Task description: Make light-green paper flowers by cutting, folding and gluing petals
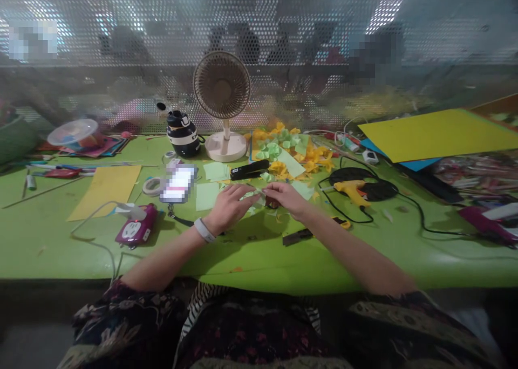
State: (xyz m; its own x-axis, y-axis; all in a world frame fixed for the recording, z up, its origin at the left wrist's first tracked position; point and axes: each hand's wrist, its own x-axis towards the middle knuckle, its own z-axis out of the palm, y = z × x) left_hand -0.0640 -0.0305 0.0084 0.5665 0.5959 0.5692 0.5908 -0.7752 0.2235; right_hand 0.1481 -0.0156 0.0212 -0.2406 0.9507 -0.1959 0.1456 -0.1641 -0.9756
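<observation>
Where the two hands meet just above the middle of the green tabletop (259, 261), a small pale green piece of paper (254, 197) sits between them, its long axis running roughly left to right from one set of fingertips to the other. The right hand (286, 196) comes in from the right with its fingers drawn together on the paper's right end, a narrow pinch with little gap showing. The left hand (229, 207), with a white wristband (203, 230) on its wrist, lies flatter, fingers stretched out over the paper's left part; its thumb is hidden, so I cannot tell whether it pinches or only presses. Both hands are equally close, each at its own end. Just beyond the fingers lie a black stapler (250, 170) and loose pale green paper squares (207, 195); behind those is a heap of yellow and green paper flowers (291, 148). A yellow hot-glue gun (351, 190) rests to the right on a coiled black cable (404, 199). A dark flat tool (297, 237) lies near the right forearm. Further out stand a white desk fan (222, 104), a black and white bottle (183, 134), a roll of tape (154, 185), a yellow paper sheet (106, 188) and a magenta plug adaptor (135, 230).
</observation>
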